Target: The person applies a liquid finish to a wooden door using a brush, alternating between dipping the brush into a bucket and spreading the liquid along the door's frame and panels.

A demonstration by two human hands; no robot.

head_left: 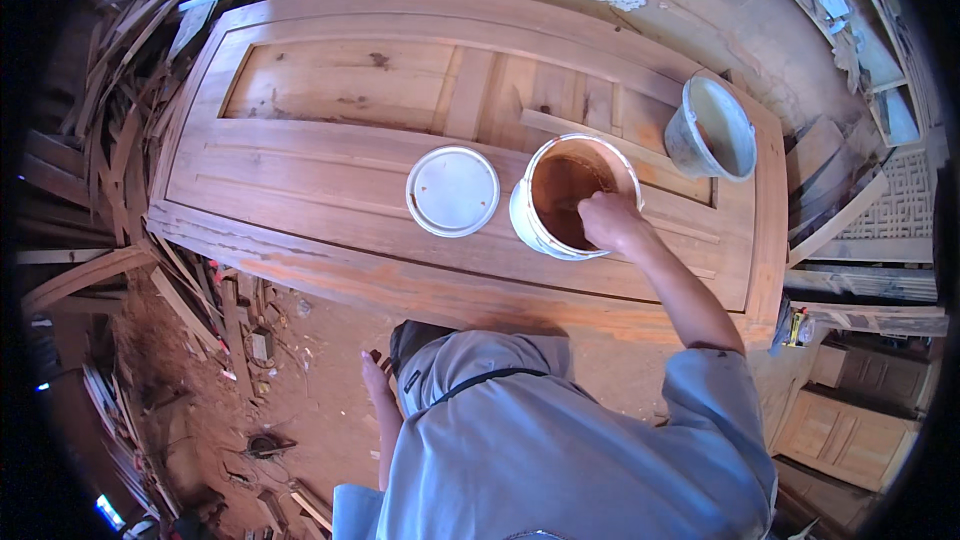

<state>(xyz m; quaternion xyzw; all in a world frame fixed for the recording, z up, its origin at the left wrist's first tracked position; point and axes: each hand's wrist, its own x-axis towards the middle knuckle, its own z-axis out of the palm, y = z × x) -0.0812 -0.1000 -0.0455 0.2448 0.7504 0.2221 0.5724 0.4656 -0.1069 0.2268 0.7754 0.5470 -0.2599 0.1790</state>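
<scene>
A white bucket (526, 224) with brown, wet-looking matter inside stands on a large panelled wooden door (320, 160). My right hand (612, 222) reaches over the bucket's near right rim, its fingers curled closed. What they hold, if anything, is hidden. Just left of the bucket lies a round white lid (452, 191), flat on the wood. My left hand (377, 378) hangs low by my side, off the door, holding nothing I can see, with its fingers partly apart.
A grey bucket (682, 146) with a wire handle stands at the door's right end. One loose wooden strip (575, 132) lies across the panels. Scrap timber (120, 155) is heaped on the left, and offcuts litter the dirt floor (320, 420). Behind the door runs a wall (560, 15).
</scene>
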